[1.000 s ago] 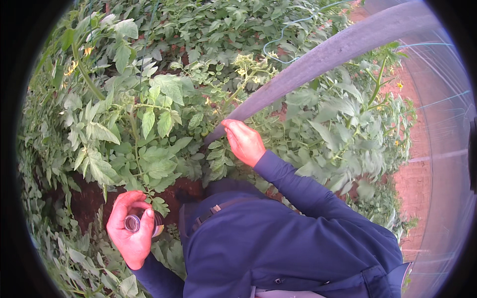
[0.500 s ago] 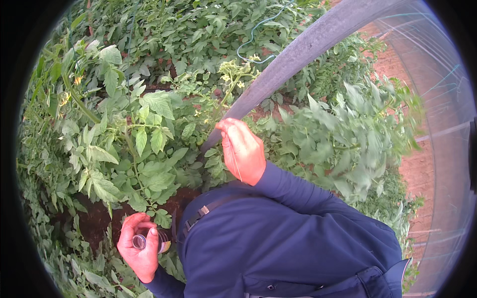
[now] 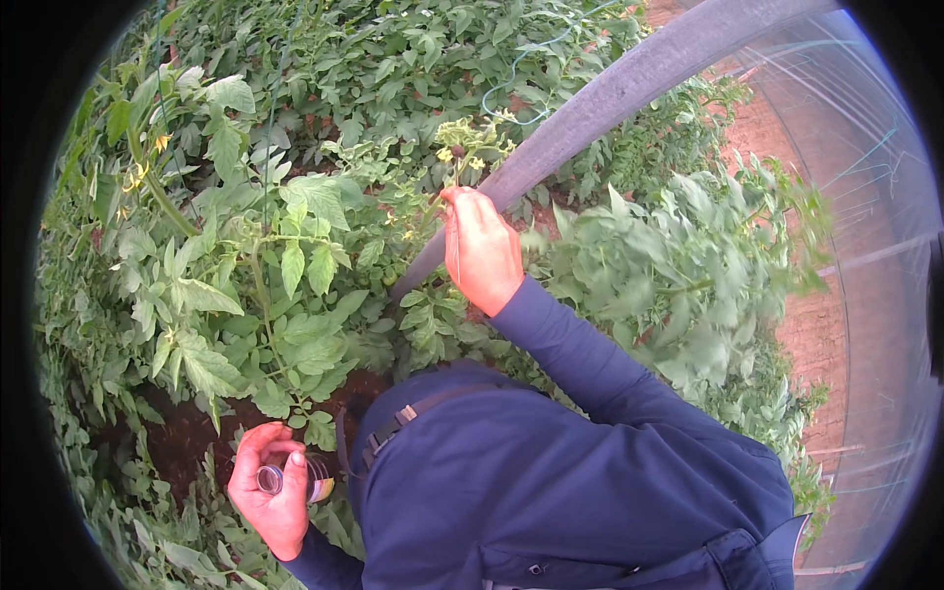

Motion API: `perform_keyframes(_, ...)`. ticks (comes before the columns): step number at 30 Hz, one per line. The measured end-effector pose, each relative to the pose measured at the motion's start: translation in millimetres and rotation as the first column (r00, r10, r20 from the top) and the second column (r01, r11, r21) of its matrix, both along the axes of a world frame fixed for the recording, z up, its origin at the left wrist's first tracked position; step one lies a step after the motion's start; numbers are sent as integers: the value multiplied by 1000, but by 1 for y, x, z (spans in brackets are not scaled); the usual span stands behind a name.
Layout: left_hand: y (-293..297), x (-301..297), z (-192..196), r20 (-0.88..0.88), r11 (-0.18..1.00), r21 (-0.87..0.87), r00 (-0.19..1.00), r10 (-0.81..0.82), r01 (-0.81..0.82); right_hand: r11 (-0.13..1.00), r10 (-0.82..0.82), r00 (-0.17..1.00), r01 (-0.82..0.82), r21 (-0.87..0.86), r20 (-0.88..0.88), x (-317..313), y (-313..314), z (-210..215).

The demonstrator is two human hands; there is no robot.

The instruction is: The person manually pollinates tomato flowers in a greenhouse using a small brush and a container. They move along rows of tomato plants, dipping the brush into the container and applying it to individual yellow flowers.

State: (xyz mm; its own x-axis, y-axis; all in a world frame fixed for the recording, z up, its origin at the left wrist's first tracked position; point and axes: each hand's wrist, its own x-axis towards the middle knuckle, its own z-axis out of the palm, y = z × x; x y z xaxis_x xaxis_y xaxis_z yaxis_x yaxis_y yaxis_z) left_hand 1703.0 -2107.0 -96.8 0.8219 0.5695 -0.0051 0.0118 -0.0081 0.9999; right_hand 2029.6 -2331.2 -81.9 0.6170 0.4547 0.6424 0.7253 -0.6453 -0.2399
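Observation:
My left hand (image 3: 267, 492), at the lower left, is wrapped round a small bottle (image 3: 320, 480) with a coloured label. Its round mouth shows between thumb and fingers; the contents cannot be made out. Higher up, my right hand (image 3: 484, 251) pinches a thin pale stick (image 3: 458, 264) that runs back along the palm. A dark rounded tip (image 3: 458, 152) stands beyond those fingertips, among the small yellow flowers (image 3: 476, 162) of a tomato plant. Whether it touches a flower cannot be told. The right hand is just left of a grey pole.
The thick grey pole (image 3: 610, 93) slants from upper right down to the plants. Leafy tomato plants (image 3: 315, 202) stand on both sides, with a blue-green string (image 3: 513, 71) behind. At the right, a translucent sheet (image 3: 885, 246) borders reddish bare soil (image 3: 811, 364).
My right hand has moved up and slightly right, bringing the stick's dark tip up to the yellow flowers. My left hand has barely shifted and keeps the bottle.

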Motion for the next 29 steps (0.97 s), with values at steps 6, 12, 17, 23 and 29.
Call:
perform_keyframes(6, 0, -4, -1, -8, 1000, -8, 1000, 8, -8, 994, -74, 992, 66, -85, -98, 0, 0, -6)
perform_keyframes(12, -1, -6, -1, -9, 1000, -1, 1000, 18, -18, 995, -99, 994, 97, -38, -48, 1, -6, -6)
perform_keyframes(17, -4, -4, 1, -25, 1000, 25, 1000, 11, -10, 994, -76, 995, 70, -79, -67, -7, -1, 5)
perform_keyframes(23, -4, -1, 0, -25, 1000, 18, 999, 24, -24, 999, -4, 999, 1, -48, -54, -20, -10, 18)
perform_keyframes(29, -6, 3, 5, -30, 1000, -18, 999, 23, -23, 994, -22, 999, 16, -109, -46, 9, -10, -2)
